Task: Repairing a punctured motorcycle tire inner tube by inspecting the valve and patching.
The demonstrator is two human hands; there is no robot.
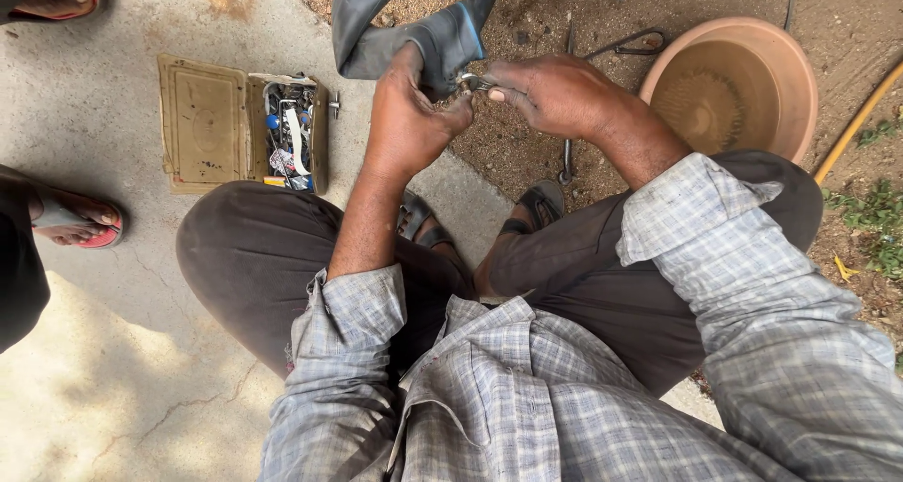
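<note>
Left: an open toolbox (243, 125) lies on the concrete. Centre: my left hand (406, 120) is clamped on a fold of black rubber inner tube (414, 31), held above my knees; it looks soft, light and floppy, best pinched near the valve. My right hand (555, 92) pinches the small metal valve (467, 82). Right: a basin of water (734, 87).

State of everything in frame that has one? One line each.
Inner tube: limp, held at the valve.
Valve: pinched between both hands.
Left hand: closed on tube.
Right hand: fingers on valve.
Tool box: lid open, full of small parts.
Basin: upright, holds murky water.
</note>
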